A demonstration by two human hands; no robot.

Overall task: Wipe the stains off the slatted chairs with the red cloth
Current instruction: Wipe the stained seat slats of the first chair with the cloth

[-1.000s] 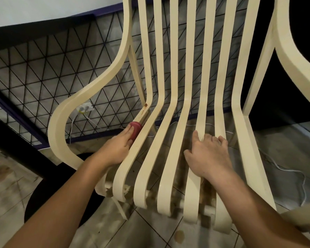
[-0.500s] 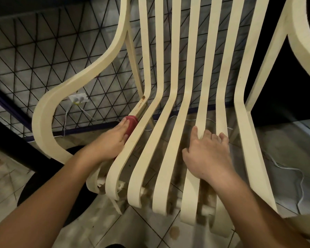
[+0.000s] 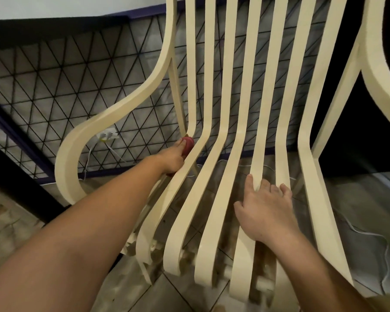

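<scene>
Head view: slatted chair (image 3: 227, 64) on tiled floor (image 3: 16, 233) beside black lattice (image 3: 54, 86).

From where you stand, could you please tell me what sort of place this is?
Likely a porch or room corner in a home: a cream curved-slat chair stands on a grey tiled floor, with a black triangle-patterned metal grille and a white wall socket behind it.

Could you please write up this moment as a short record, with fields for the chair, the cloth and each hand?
chair: cream, slatted, on a tiled floor
red cloth: bunched at the bend of the leftmost slat
left hand: holds the red cloth against that slat
right hand: rests flat on the chair, holding nothing
behind: black wire mesh
</scene>
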